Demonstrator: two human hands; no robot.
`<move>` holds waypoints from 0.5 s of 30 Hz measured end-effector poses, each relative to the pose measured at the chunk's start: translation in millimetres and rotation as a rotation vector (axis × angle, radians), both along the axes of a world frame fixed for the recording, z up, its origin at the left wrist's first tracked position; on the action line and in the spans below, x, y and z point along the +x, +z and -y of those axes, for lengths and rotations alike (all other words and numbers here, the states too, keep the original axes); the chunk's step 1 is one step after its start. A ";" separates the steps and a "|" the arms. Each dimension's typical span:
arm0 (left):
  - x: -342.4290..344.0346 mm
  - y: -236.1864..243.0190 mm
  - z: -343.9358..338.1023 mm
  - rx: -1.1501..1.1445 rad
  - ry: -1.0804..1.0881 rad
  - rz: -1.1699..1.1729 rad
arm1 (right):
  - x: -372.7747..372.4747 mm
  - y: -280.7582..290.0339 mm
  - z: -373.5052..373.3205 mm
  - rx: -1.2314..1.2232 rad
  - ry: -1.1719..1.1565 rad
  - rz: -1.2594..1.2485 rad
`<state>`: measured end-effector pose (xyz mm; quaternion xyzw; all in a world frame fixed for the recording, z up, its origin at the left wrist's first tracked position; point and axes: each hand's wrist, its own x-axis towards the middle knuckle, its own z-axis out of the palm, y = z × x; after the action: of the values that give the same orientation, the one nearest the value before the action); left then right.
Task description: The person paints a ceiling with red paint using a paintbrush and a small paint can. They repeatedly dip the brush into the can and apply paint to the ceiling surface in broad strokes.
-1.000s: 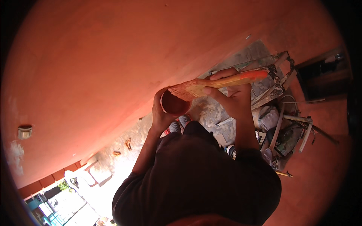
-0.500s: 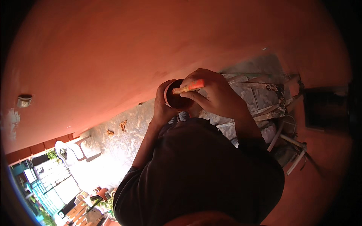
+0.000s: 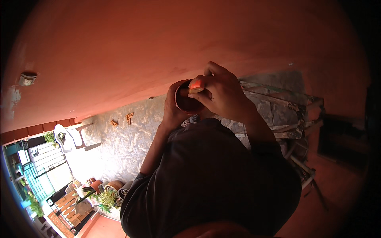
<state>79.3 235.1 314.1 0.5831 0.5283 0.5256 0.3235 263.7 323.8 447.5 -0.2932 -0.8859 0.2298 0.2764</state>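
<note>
My left hand (image 3: 171, 109) is wrapped round the side of a round, reddish-brown cup (image 3: 187, 104), held in front of my chest with its mouth tipped toward me. In my right hand (image 3: 227, 93) is a paintbrush (image 3: 196, 85) with a wooden handle, its end coloured orange-red. Thumb and fingers pinch the handle over the cup's mouth. The brush's lower end goes down inside the cup, so its bristles are hidden. Shadow keeps me from making out what the cup holds.
An orange-red wall (image 3: 131, 51) rises close ahead, with a small fixture (image 3: 27, 78) at its left. A metal frame (image 3: 278, 129) stands on the patterned floor (image 3: 131, 139) at right. A white chair (image 3: 68, 139) and potted plants (image 3: 108, 196) are at left.
My right hand has turned, so the brush handle now points more toward me and looks shorter. The left hand still grips the cup. The view has shifted slightly.
</note>
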 end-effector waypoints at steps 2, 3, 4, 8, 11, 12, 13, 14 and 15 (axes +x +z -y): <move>-5.2 0.2 2.6 0.003 0.008 -0.009 | -6.9 3.0 3.5 -0.025 -0.010 0.065; -9.1 1.4 4.3 0.001 0.011 -0.032 | -10.8 3.0 4.9 -0.005 -0.001 0.055; -12.7 2.3 6.0 -0.001 0.014 -0.056 | -15.1 3.0 6.1 0.014 0.008 0.045; -23.3 2.7 11.4 0.006 0.035 -0.069 | -30.4 -3.9 10.9 0.097 0.005 -0.003; -31.5 2.9 17.3 0.014 0.031 -0.056 | -37.1 -3.2 17.5 0.105 -0.003 -0.011; -35.7 1.8 17.2 0.035 0.027 -0.067 | -37.5 0.2 19.1 0.086 -0.002 -0.011; -39.2 1.1 17.1 0.056 0.023 -0.078 | -36.2 7.2 21.1 0.067 -0.001 -0.010; -41.3 2.0 17.1 0.034 0.021 -0.072 | -35.7 13.4 23.0 0.048 -0.001 -0.009; -42.7 4.2 17.0 0.013 0.018 -0.065 | -36.4 18.3 25.3 0.056 -0.009 -0.031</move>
<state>36.5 218.1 318.3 0.5972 0.5402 0.5128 0.2975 227.2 298.5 465.8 -0.2858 -0.8863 0.2081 0.2993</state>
